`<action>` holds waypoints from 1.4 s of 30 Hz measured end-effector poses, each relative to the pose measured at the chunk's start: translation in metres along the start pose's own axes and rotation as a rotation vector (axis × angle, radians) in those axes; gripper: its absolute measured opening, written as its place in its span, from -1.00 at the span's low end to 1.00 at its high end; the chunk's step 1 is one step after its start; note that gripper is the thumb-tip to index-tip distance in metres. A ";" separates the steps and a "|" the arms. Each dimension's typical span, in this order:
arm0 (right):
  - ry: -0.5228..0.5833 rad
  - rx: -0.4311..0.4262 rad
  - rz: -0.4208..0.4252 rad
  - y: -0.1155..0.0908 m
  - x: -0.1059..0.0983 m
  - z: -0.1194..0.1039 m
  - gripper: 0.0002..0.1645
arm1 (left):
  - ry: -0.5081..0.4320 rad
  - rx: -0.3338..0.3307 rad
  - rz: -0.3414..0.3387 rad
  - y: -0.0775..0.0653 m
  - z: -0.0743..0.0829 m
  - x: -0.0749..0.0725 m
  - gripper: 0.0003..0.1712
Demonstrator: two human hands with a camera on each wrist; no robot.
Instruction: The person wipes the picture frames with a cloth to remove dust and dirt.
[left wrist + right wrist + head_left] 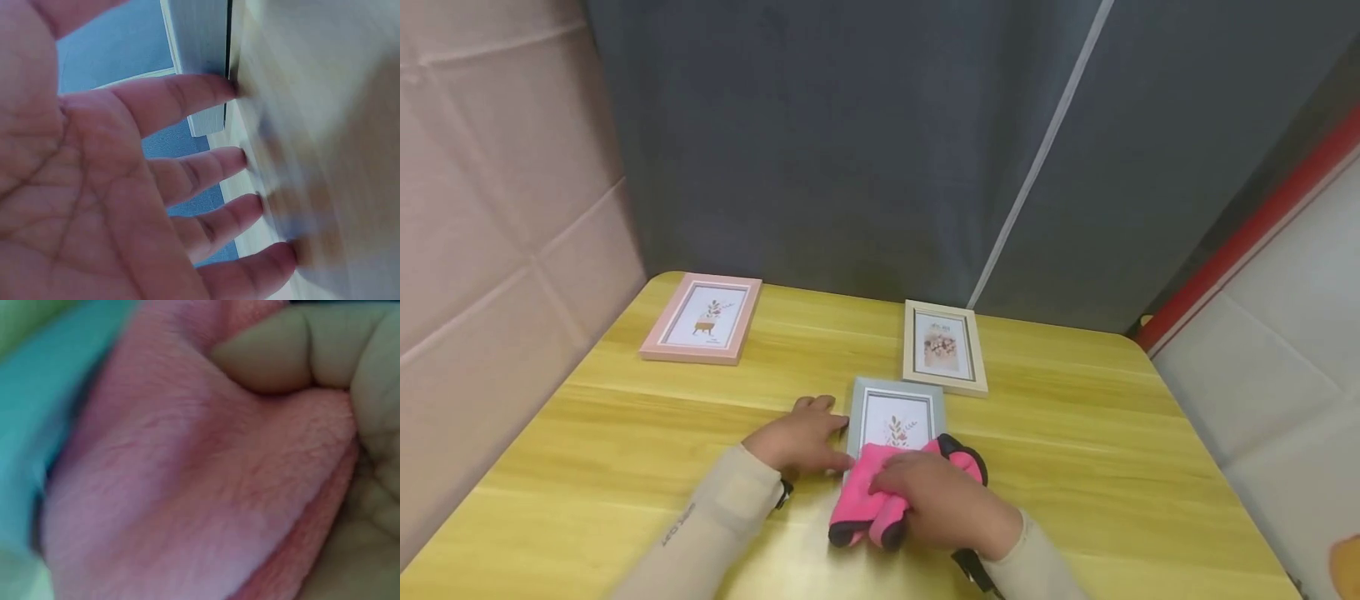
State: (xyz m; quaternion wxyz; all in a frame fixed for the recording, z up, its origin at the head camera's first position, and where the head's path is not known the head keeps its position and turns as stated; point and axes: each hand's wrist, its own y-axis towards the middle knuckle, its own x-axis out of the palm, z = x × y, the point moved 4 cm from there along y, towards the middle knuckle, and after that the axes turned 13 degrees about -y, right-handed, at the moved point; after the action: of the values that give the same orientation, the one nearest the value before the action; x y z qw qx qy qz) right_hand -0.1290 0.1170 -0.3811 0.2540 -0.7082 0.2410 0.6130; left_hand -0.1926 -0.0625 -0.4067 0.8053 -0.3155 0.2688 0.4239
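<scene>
A grey-blue picture frame [857,408] with a plant print lies face up near the middle of the table. My right hand [951,504] grips a bunched pink cloth [861,492] with dark edging, which covers the lower part of this frame. In the right wrist view the cloth [187,462] is folded into the palm under curled fingers. At the frame's left side is my left hand [805,437], its fingers spread. The left wrist view shows these fingertips [278,256] resting on the tabletop, the index finger crossing in front of the frame's edge [206,119].
A pink picture frame [733,337] lies at the table's back left. Behind the grey-blue one, slightly right, is a cream picture frame [972,354], close to its upper corner. A dark grey panel [820,150] stands along the back edge of the wooden table [1112,433].
</scene>
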 end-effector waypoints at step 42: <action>-0.045 0.040 0.054 -0.009 -0.016 0.005 -0.76 | 0.001 0.016 0.018 0.001 0.002 0.002 -0.25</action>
State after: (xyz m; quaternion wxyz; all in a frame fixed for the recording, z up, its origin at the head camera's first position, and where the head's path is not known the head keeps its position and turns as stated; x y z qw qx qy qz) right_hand -0.1290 0.1277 -0.3649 0.2567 -0.6822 0.2665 0.6306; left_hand -0.1926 -0.0600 -0.4072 0.8038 -0.3069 0.2754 0.4289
